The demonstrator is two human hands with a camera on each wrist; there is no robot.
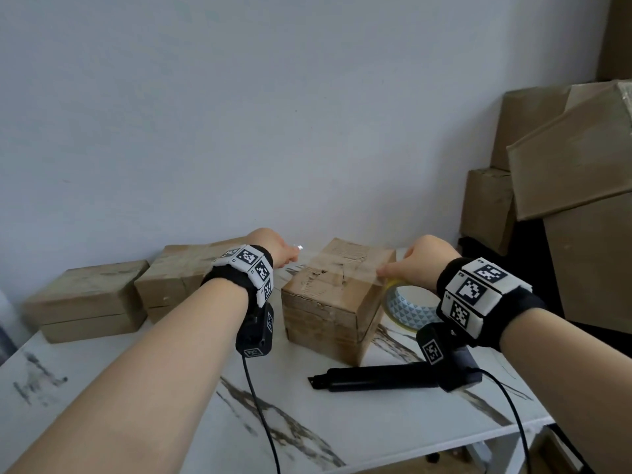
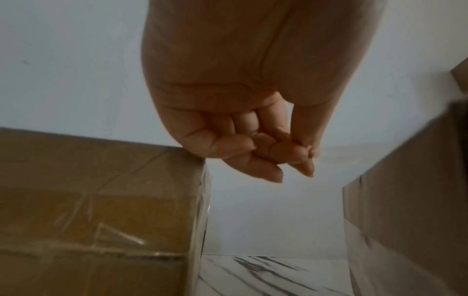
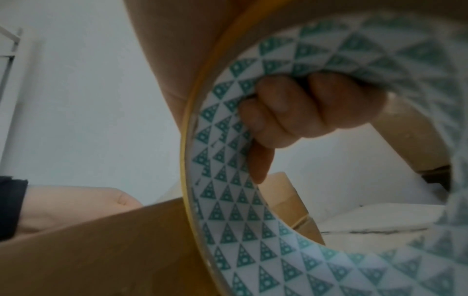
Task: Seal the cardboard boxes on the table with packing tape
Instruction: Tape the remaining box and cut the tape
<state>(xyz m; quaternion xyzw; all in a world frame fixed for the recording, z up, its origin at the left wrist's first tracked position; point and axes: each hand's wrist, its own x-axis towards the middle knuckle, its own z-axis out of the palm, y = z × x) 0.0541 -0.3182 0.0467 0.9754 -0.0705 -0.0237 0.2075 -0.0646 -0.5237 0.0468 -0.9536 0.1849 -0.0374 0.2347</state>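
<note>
a small cardboard box (image 1: 337, 295) is seen standing on the white marbled bench (image 1: 191, 398), between the two hands. a strip of clear tape (image 1: 338, 268) is stretched across the top of this box, from the left hand (image 1: 273, 246) at its far left side to the right hand (image 1: 422, 263) at its right edge. the end of the strip is pinched between the thumb and fingertips (image 2: 307, 154) of the left hand, so that grip is closed on the tape. the tape roll (image 1: 408, 309) is held by the right hand just beside the box's right edge; in the right wrist view the fingers (image 3: 298, 112) are curled through the roll's core, which is printed with green triangles, so that grip is clenched round the roll. two more taped cardboard boxes (image 1: 89, 299) are lined up to the left against the wall, the nearer one (image 1: 178, 278) just behind the left wrist. a black utility knife (image 1: 372, 379) is laid on the bench in front of the middle box, apart from both hands. larger cardboard boxes (image 1: 561, 186) are stacked at the right, beyond the bench.
</note>
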